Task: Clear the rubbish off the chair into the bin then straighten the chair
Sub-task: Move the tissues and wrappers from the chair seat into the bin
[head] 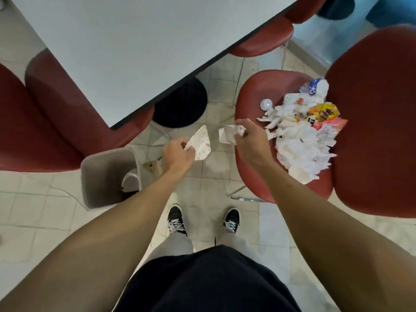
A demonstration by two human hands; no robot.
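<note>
L hand (179, 152) pinches a dotted paper wrapper (201, 143) just right of the bin (108, 176), not yet over its mouth. R hand (249, 145) is clamped on a crumpled paper (230, 134), further right of the bin, at the chair (254, 91) seat's front edge. Most rubbish (299, 140) is piled on the seat, well right of the bin. Risk: light paper let go short of the bin would likely flutter to the floor; a hasty grab could knock loose bits off the seat.
</note>
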